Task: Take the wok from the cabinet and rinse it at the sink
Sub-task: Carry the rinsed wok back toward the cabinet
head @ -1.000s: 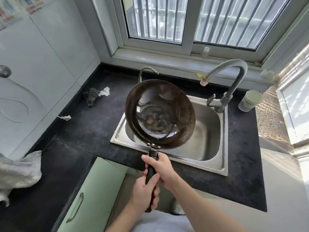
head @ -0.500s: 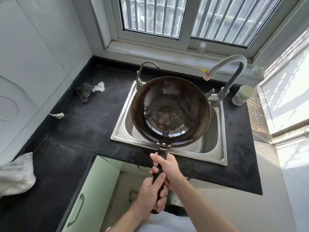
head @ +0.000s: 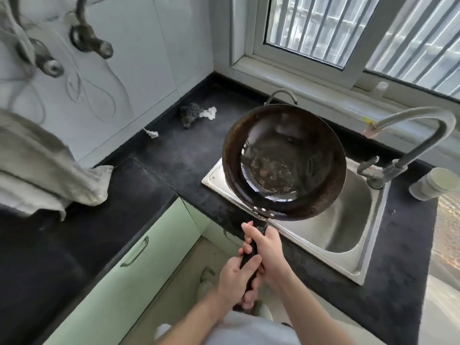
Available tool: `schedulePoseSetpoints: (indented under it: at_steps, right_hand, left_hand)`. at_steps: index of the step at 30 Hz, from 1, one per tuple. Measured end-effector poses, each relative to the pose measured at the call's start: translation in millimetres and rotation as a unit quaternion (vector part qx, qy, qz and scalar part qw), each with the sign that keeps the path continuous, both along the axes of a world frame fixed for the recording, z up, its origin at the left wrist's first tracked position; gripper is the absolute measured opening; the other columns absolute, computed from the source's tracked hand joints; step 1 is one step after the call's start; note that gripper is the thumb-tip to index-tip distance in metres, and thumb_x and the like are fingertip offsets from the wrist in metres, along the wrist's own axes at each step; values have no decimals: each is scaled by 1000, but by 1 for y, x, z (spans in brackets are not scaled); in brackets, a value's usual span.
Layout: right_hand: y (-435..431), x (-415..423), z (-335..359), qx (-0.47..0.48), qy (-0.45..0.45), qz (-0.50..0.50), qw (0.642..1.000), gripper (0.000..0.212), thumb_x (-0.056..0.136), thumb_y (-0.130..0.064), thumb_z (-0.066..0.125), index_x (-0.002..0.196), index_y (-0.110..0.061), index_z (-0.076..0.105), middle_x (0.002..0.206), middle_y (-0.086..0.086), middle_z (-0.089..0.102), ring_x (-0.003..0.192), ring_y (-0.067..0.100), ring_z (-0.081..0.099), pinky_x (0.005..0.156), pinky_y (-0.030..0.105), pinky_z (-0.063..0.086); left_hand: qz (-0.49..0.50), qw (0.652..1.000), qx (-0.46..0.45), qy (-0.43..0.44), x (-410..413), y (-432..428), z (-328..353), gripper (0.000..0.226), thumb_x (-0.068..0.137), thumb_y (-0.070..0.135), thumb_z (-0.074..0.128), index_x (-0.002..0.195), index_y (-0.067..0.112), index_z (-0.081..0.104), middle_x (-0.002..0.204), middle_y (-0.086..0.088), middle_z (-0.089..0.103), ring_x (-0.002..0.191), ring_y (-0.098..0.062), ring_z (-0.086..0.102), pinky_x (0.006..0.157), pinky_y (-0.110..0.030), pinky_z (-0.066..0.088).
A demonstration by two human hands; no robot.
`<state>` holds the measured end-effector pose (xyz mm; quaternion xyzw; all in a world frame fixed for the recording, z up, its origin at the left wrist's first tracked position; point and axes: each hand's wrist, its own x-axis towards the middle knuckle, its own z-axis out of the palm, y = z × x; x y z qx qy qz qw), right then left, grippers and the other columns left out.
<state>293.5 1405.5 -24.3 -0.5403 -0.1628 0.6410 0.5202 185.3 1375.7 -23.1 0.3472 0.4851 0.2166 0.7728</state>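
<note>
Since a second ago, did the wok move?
Yes. Against the sink, the wok has slid toward the basin's left edge, away from the big faucet, with both hands on its handle.

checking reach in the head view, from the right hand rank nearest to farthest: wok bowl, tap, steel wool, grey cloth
1. Wok bowl: just ahead of the right hand, which grips its handle, over the sink's left side.
2. Tap: ahead and to the right, at the sink's back corner.
3. Steel wool: on the counter, ahead and to the left, near the wall.
4. Grey cloth: far left, draped onto the counter.
</note>
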Motion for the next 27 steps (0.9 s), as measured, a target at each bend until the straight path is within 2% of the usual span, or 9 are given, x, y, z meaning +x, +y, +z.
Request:
schedulePoseSetpoints:
  at_steps: [4,9,14,20,27]
  right_hand:
    - [-17,13,3,19,-1,96,995,18,96,-6,63,83,-9,51,61,4,45,44,16,42,50,32,50]
    - [-40,13,-2,13,4,196,981,18,95,-5,63,84,-9,49,60,5,46,42,15,44,47,30,48]
    - [-66,-12,-6,-4,5,293,956,21,95,-4,64,80,-10,50,57,2,48,41,15,44,46,26,42]
    - [-103,-61,-8,5,4,414,910,23,95,-5,63,77,-9,49,57,3,46,42,15,44,51,31,40]
    - [-165,-131,-9,-1,10,530,848,23,94,-5,62,77,-9,48,57,4,44,44,17,43,54,34,41]
  left_hand:
    - [97,995,1,-14,19,-37,3,33,97,31,56,77,5,49,52,-10,43,29,-14,34,33,-17,29]
    - [229,973,23,-6,36,-84,0,34,84,38,61,66,11,52,50,-10,43,27,-16,34,32,-17,30]
    - [312,950,22,19,29,-126,3,40,87,41,64,66,10,51,52,-11,43,28,-17,34,33,-18,31]
    - [414,910,7,29,5,-176,10,33,98,30,52,77,5,46,51,-7,41,29,-14,32,33,-18,29]
    - [510,859,21,43,-39,-246,15,43,99,28,50,63,6,43,40,-3,37,28,-15,30,34,-20,27]
